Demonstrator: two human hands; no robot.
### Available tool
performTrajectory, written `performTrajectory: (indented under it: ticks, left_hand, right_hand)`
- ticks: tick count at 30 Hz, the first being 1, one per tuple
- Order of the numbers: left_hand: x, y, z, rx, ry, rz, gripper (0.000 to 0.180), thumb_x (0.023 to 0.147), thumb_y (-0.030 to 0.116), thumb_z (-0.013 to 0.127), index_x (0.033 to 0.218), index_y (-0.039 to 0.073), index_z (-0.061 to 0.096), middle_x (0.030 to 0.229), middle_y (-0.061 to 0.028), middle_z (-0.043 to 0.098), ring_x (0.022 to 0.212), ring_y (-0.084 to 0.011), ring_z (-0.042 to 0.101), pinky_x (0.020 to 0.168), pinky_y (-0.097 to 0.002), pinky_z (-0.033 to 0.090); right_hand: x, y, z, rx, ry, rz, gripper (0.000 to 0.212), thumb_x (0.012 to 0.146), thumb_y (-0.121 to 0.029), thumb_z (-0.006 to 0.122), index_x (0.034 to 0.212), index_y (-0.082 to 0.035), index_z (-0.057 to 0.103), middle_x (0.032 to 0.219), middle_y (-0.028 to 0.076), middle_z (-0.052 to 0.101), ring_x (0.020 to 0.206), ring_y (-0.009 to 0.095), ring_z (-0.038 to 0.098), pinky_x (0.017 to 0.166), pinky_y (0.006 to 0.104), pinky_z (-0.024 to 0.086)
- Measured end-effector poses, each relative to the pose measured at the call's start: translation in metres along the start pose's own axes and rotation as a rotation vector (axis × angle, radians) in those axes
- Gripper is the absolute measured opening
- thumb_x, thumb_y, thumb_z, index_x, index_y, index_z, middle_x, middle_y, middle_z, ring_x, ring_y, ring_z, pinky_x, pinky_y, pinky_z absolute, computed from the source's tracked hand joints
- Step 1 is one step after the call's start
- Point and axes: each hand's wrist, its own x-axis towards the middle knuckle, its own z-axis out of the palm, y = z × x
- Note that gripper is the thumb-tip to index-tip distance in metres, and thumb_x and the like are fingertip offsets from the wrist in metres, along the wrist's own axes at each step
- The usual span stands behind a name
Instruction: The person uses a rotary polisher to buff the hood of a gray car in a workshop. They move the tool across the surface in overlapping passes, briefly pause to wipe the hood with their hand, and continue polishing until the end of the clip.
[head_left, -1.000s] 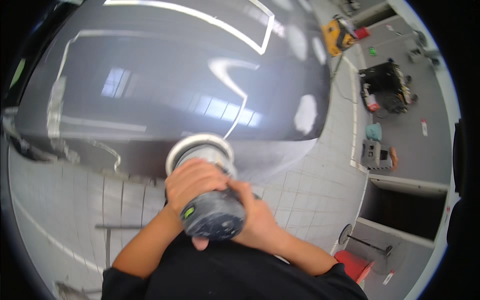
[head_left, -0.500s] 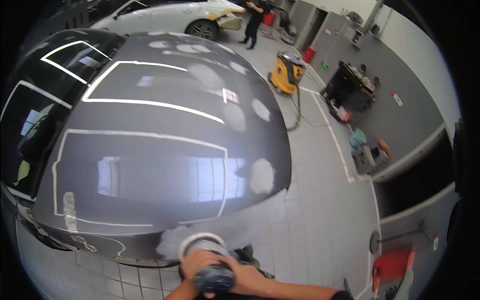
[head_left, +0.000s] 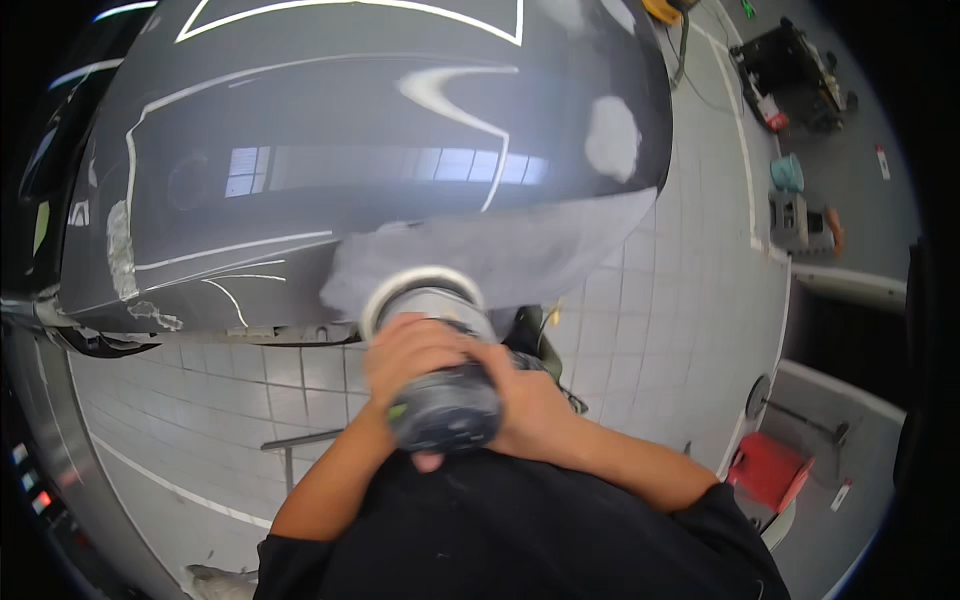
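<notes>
Both of my hands are wrapped around a black and grey power sander [head_left: 445, 410] with a pale round disc at its far end. My left hand [head_left: 410, 350] grips the front of its body. From the right side, my right hand [head_left: 515, 400] closes around the same tool. The disc overlaps the lower edge of a dull grey sanded patch [head_left: 490, 250] on a dark grey car's front side; its contact face is hidden. Glossy paint with window and lamp reflections covers the car hood [head_left: 300, 110] beyond, where a pale dull spot [head_left: 612, 140] sits near the front corner.
To the right stand a black tool cart [head_left: 790, 80], a teal bucket [head_left: 787, 173], a grey box-like unit [head_left: 800, 222] and a red seat [head_left: 770, 470]. A dark hose [head_left: 540, 345] hangs beside the sander. A thin metal stand [head_left: 300, 440] is left of my arm.
My view has tilted down, so the hood, my hands and the sander sit higher in it. The white car, the distant person and most of the yellow machine have left view. Both hands keep their hold.
</notes>
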Motion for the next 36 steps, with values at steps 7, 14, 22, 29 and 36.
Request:
performTrajectory:
  ticks: [7,14,22,29,36]
  left_hand:
    - [-0.009,0.008,-0.028,0.021,-0.076,-0.119,0.097,0.063,0.094,0.055,0.098,0.004,0.064,0.093,-0.0131,0.07,0.09,-0.0323,0.069,0.095,-0.0495,0.046]
    - [0.044,-0.025,0.097,-0.026,-0.277,-0.048,0.093,0.063,0.088,0.064,0.098,0.002,0.067,0.097,-0.0123,0.067,0.093,-0.0343,0.068,0.088,-0.0468,0.053]
    - [0.026,-0.014,0.049,-0.007,-0.12,-0.076,0.098,0.073,0.093,0.045,0.092,-0.001,0.067,0.083,-0.0148,0.069,0.078,-0.0341,0.07,0.079,-0.0437,0.054]
    - [0.041,-0.019,0.073,-0.024,-0.22,-0.006,0.098,0.069,0.091,0.055,0.098,-0.001,0.066,0.09,-0.0141,0.068,0.082,-0.0349,0.069,0.082,-0.0464,0.054]
    - [0.015,-0.006,-0.03,0.061,-0.294,-0.086,0.103,0.058,0.101,0.05,0.098,0.007,0.063,0.092,-0.0105,0.068,0.089,-0.032,0.069,0.095,-0.0516,0.046]
  right_hand:
    - [0.005,-0.019,0.013,-0.024,0.011,0.032,0.086,0.078,-0.027,0.079,0.146,-0.005,0.033,0.086,0.022,0.069,0.073,0.042,0.07,0.064,0.0492,0.056]
    - [-0.045,0.066,-0.033,0.202,0.372,0.144,0.085,0.069,-0.019,0.092,0.135,-0.005,0.04,0.11,0.017,0.069,0.102,0.03,0.072,0.086,0.0379,0.055]
    - [-0.025,0.027,-0.022,0.151,0.158,0.078,0.09,0.072,-0.023,0.088,0.144,-0.003,0.036,0.101,0.022,0.069,0.085,0.041,0.071,0.072,0.0439,0.057]
    - [-0.03,0.047,-0.032,0.244,0.245,0.116,0.086,0.071,-0.022,0.09,0.138,-0.006,0.038,0.106,0.022,0.07,0.096,0.04,0.072,0.077,0.042,0.058]
    - [0.01,-0.013,-0.004,0.032,-0.002,0.015,0.091,0.076,-0.025,0.081,0.147,0.001,0.03,0.088,0.021,0.069,0.074,0.038,0.072,0.059,0.047,0.056]
